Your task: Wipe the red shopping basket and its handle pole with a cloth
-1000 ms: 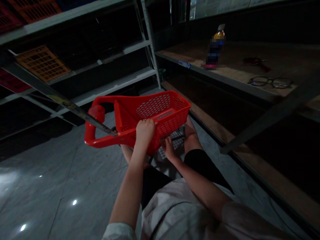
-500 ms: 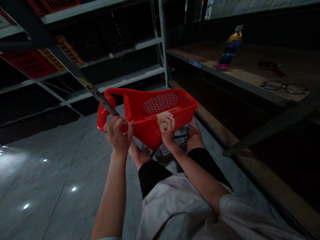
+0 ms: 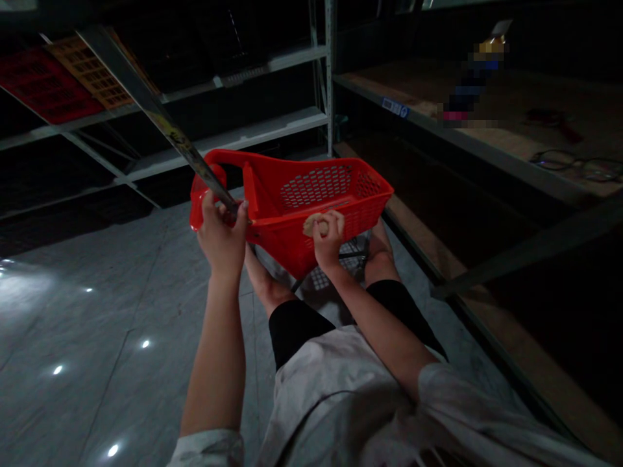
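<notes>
A red plastic shopping cart (image 3: 272, 243) with perforated basket walls stands between my knees. My left hand (image 3: 221, 233) is closed around the lower end of a metal pole (image 3: 182, 139), beside the cart's red handle (image 3: 197, 201). The pole slants up to the upper left, towards the camera. In my right hand (image 3: 331, 239) is a bunched beige cloth (image 3: 311, 224), held against the outside of the near basket wall, just under the rim. My fingers cover part of the cloth.
Metal shelving with red (image 3: 46, 84) and orange crates (image 3: 90, 68) stands at the back left. On the wooden shelf (image 3: 418, 87) at right are a blurred-out bottle (image 3: 474, 78), glasses (image 3: 579, 163) and a dark red object (image 3: 555, 122). A slanted beam (image 3: 530, 246) crosses the right side.
My left hand has closed more fully around the pole's lower end. My right hand and the cloth have shifted slightly down the basket's outer wall from the rim. The view has tilted downward.
</notes>
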Motion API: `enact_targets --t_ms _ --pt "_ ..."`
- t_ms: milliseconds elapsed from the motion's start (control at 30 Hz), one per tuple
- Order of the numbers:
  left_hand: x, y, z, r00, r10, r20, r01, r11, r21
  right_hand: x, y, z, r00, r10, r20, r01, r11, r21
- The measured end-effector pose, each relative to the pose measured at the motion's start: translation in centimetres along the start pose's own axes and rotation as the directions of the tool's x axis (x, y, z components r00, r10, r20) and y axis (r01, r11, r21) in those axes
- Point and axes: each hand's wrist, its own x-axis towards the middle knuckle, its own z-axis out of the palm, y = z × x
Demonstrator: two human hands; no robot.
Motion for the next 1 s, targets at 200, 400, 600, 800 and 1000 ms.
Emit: enact_targets --t_ms 200,400,600,800,1000 --pt "3.1 -0.4 -2.7 0.925 -0.033 0.377 -0.070 0.964 0.255 -2.1 2.6 -0.3 0.992 -0.006 0.126 0.013 0.998 -0.056" --pt "2.9 -0.3 -1.2 0.917 -0.089 0.389 -0.195 0.751 0.631 -4.2 0.3 -0.5 0.980 -0.072 0.186 0.070 0.997 0.018" --pt "1.9 -0.2 -0.5 0.932 0.026 0.362 -0.271 0.715 0.644 1.8 -11.7 3.4 0.904 -0.313 0.292 0.270 0.946 0.180" --pt "1.5 -0.4 -1.1 0.928 0.056 0.369 -0.286 0.742 0.606 4.0 -7.6 0.5 0.697 -0.490 0.524 0.504 0.854 0.128" --pt "-0.1 -0.2 -2.0 0.933 0.059 0.356 -0.280 0.741 0.611 10.7 3.5 -7.2 0.716 -0.366 0.594 0.524 0.844 -0.112"
